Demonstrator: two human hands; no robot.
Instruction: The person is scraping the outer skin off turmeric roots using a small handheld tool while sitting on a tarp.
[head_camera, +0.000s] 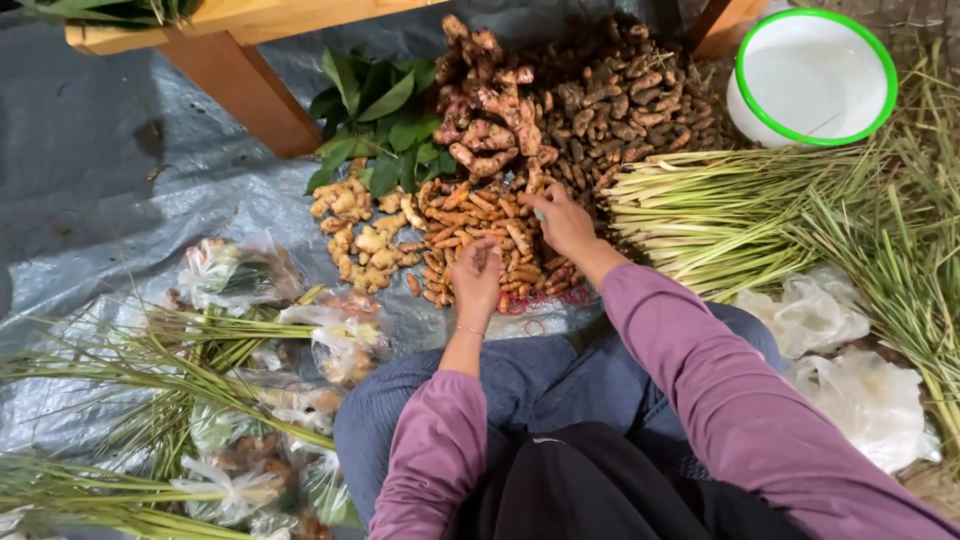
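A pile of orange turmeric roots (470, 225) lies on a grey tarpaulin (120, 200) in front of my knees. My left hand (478, 275) rests on the near part of that pile with fingers curled, seemingly around a few small roots. My right hand (562, 218) reaches over the far right side of the pile, fingertips pinching at a root. Both arms wear purple sleeves. Pale ginger pieces (352, 230) lie just left of the turmeric.
Pinkish galangal (490, 120) and dark small roots (620, 105) are heaped behind. Green leaves (375, 110), lemongrass stalks (730, 205), a white green-rimmed basin (812, 75), plastic bags (850, 370) and tied bagged bundles (240, 400) surround me. A wooden table leg (245, 90) stands far left.
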